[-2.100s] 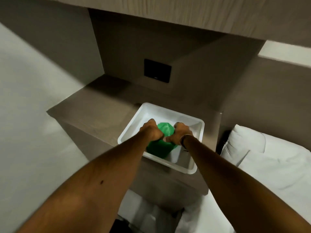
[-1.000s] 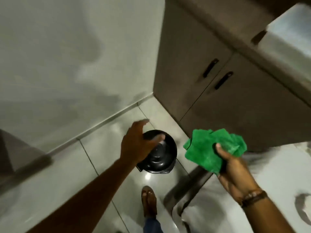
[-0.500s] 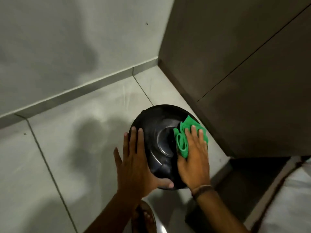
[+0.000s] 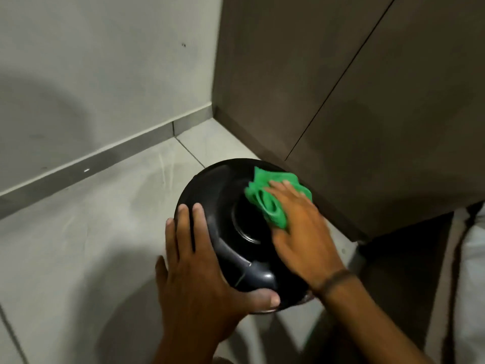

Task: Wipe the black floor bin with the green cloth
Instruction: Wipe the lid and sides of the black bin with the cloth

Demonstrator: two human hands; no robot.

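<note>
A round black floor bin (image 4: 231, 206) with a glossy domed lid stands on the tiled floor, close to a brown cabinet. My left hand (image 4: 194, 261) wraps the bin's left and near rim, fingers over the edge and thumb along the front. My right hand (image 4: 301, 227) lies flat on the lid's right side and presses the crumpled green cloth (image 4: 270, 198) onto it. The cloth sticks out beyond my fingertips toward the far right rim. The bin's body below the lid is hidden.
A brown cabinet (image 4: 354, 101) with a door seam rises right behind the bin. A grey wall (image 4: 105, 61) with a metal skirting strip (image 4: 105, 156) runs along the left. Pale floor tiles (image 4: 78, 232) spread to the left. White bedding (image 4: 472, 258) shows at the right edge.
Two seconds ago both hands squeezed the cloth in a white basin. Since then the view dropped to the bin, my left hand gripped its rim, and my right hand slid the cloth across the lid.
</note>
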